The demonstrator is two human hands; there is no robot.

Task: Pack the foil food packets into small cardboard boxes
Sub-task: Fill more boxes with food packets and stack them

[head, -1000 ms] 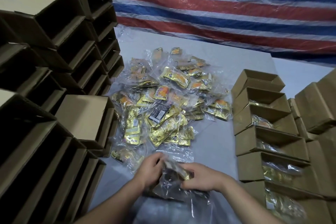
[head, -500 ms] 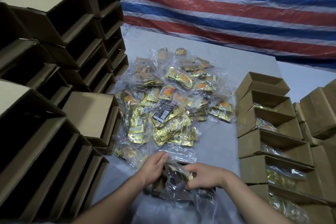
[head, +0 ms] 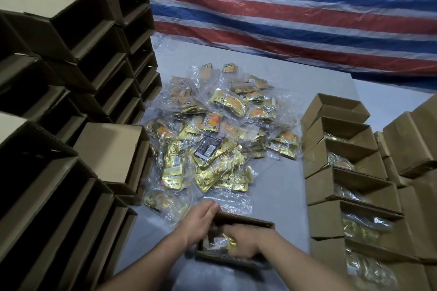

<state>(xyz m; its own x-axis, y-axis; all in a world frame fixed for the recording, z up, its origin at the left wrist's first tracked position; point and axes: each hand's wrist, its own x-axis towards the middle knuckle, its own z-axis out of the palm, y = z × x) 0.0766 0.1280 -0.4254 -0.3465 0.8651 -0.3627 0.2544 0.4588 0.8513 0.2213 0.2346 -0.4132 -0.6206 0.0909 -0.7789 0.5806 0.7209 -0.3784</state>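
A small open cardboard box (head: 248, 221) lies on the grey table right in front of me. My left hand (head: 201, 218) rests against its far left corner, fingers straight along the rim. My right hand (head: 243, 241) is down inside the box, blurred, fingers curled over a clear bag of gold foil packets (head: 229, 242) that sits in the box. A big heap of bagged foil packets (head: 212, 139) is spread over the middle of the table beyond the box.
Stacks of empty open boxes (head: 71, 92) fill the left side. A column of boxes holding bagged packets (head: 350, 186) runs down the right, with more boxes (head: 411, 146) beyond it. A red, white and blue striped tarp (head: 283, 12) hangs behind the table.
Both hands held the bag of packets above the table; now the bag is down inside the small box, with the right hand in the box and the left at its corner.
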